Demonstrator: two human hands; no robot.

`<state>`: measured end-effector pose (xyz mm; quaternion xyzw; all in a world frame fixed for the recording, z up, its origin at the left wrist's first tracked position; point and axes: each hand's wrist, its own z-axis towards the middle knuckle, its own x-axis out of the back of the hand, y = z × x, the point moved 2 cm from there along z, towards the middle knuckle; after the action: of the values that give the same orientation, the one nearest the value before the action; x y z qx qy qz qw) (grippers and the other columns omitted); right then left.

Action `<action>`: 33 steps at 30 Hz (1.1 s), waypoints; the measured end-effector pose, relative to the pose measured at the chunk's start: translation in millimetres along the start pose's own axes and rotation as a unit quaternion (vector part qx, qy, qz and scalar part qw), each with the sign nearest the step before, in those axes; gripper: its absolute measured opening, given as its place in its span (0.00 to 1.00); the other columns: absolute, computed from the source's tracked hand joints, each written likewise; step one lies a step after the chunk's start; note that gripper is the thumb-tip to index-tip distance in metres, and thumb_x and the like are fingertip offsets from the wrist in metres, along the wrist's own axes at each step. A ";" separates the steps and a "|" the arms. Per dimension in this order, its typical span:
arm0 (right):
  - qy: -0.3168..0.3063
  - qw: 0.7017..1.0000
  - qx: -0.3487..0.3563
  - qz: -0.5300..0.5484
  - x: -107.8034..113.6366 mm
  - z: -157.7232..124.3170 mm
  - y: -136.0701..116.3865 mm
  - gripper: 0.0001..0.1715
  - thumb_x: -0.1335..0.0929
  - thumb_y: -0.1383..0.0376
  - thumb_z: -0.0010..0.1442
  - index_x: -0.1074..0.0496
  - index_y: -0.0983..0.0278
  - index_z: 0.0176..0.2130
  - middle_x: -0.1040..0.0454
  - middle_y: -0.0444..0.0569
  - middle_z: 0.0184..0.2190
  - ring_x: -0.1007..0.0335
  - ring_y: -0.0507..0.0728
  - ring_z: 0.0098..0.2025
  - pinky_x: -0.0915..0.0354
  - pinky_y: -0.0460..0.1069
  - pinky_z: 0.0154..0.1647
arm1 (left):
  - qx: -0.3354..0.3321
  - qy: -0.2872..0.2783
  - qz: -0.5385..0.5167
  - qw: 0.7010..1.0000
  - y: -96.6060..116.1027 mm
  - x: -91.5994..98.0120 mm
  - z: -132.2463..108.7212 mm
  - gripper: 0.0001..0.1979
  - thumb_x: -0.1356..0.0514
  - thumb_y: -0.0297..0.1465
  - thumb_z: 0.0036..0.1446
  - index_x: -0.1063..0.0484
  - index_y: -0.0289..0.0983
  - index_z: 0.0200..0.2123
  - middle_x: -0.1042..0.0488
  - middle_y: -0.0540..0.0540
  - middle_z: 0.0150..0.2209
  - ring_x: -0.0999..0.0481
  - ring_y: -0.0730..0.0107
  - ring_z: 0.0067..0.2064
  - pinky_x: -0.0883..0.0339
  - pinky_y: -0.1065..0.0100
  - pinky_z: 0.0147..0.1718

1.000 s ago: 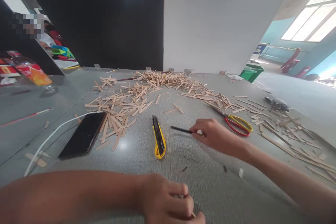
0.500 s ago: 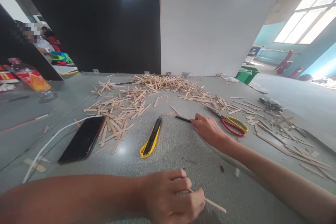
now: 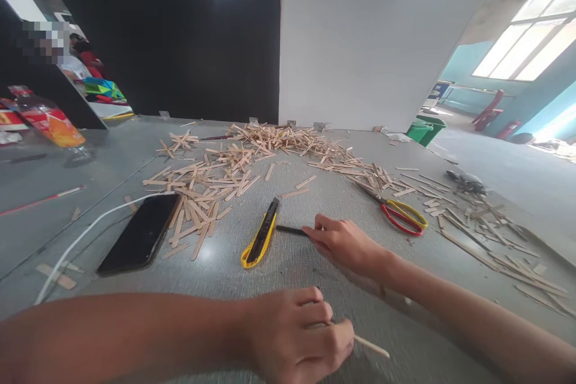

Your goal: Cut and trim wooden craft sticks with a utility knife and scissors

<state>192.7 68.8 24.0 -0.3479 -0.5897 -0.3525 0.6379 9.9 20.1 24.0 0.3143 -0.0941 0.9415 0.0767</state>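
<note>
My left hand [image 3: 300, 333] is closed near the front of the table, its fingers pinching a thin wooden stick [image 3: 372, 347] that pokes out to the right. Farther up, my right hand [image 3: 344, 244] grips one end of a slim black rod-like tool [image 3: 290, 230]; its kind is not clear. The tool's free end points left, close beside a yellow and black utility knife [image 3: 261, 234] lying on the grey table. Scissors [image 3: 404, 216] with red and yellow handles rest to the right of my right hand.
Piles of wooden craft sticks [image 3: 288, 143] spread across the back and left, and more sticks and offcuts [image 3: 477, 246] lie at right. A phone [image 3: 139, 233] with a white cable [image 3: 85, 234] sits at left, near a tilted drink bottle [image 3: 51, 122]. A black panel [image 3: 180, 36] and a white panel [image 3: 369, 42] stand behind.
My right hand has moved left and toward me, bringing the black tool from near the loose sticks to beside the utility knife. My left hand keeps its pinch on the wooden stick.
</note>
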 end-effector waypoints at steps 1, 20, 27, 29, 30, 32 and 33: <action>-0.001 1.000 -0.016 -0.011 -0.5 2.6 7.2 0.15 0.36 0.68 0.75 0.22 0.62 0.54 0.23 0.52 0.43 0.32 0.52 0.29 0.52 0.51 0.28 | 0.013 -0.010 -0.002 1.000 0.3 0.1 -0.3 0.11 0.41 0.21 0.67 0.18 0.30 0.34 0.19 0.45 0.40 0.30 0.73 0.31 0.30 0.67 0.31; 0.092 0.960 -0.208 0.166 38.6 -9.0 71.2 0.15 0.41 0.65 0.71 0.39 0.60 0.31 0.35 0.45 0.26 0.36 0.55 0.28 0.41 0.50 0.31 | 0.231 -0.252 0.305 0.889 17.9 -11.4 -19.9 0.19 0.44 0.34 0.72 0.24 0.24 0.55 0.17 0.28 0.49 0.16 0.46 0.51 0.28 0.50 0.51; -0.055 0.874 -0.141 0.462 22.8 -24.3 12.3 0.38 0.49 0.42 0.73 0.25 0.64 0.38 0.25 0.47 0.22 0.30 0.53 0.19 0.35 0.47 0.18 | 0.234 -0.261 0.312 0.883 29.7 -7.2 -13.3 0.21 0.47 0.38 0.75 0.26 0.28 0.58 0.16 0.34 0.51 0.17 0.53 0.52 0.33 0.55 0.53; -0.069 0.824 -0.135 0.545 13.4 -25.4 5.0 0.27 0.36 0.45 0.68 0.23 0.65 0.38 0.19 0.52 0.30 0.22 0.55 0.25 0.30 0.46 0.20 | 0.229 -0.255 0.311 0.886 28.9 -7.7 -12.9 0.21 0.50 0.37 0.76 0.25 0.27 0.57 0.15 0.35 0.49 0.16 0.54 0.51 0.34 0.55 0.53; -0.073 0.799 -0.137 0.581 8.9 -25.3 3.2 0.22 0.31 0.48 0.64 0.24 0.65 0.35 0.19 0.51 0.29 0.22 0.55 0.25 0.29 0.46 0.20 | 0.230 -0.251 0.312 0.887 28.6 -8.1 -13.1 0.22 0.51 0.37 0.76 0.25 0.27 0.57 0.15 0.35 0.48 0.16 0.54 0.50 0.35 0.55 0.53; -0.076 0.762 -0.146 0.626 1.0 -24.0 1.8 0.17 0.27 0.55 0.61 0.27 0.64 0.28 0.23 0.46 0.22 0.25 0.53 0.20 0.31 0.44 0.18 | 0.234 -0.246 0.309 0.888 28.3 -8.9 -14.2 0.23 0.52 0.36 0.77 0.24 0.27 0.56 0.15 0.35 0.48 0.17 0.54 0.51 0.36 0.55 0.54; -0.077 0.757 -0.149 0.631 -2.2 -23.1 1.5 0.16 0.26 0.57 0.60 0.28 0.63 0.26 0.25 0.44 0.20 0.27 0.52 0.19 0.31 0.44 0.17 | 0.237 -0.246 0.306 0.889 28.1 -9.1 -14.7 0.23 0.53 0.36 0.77 0.24 0.27 0.56 0.15 0.35 0.49 0.17 0.54 0.52 0.36 0.55 0.54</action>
<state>205.6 49.9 20.3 -0.7579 -0.2235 0.0749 0.6082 2.9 -4.6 3.3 0.5004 0.0247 0.8051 -0.3174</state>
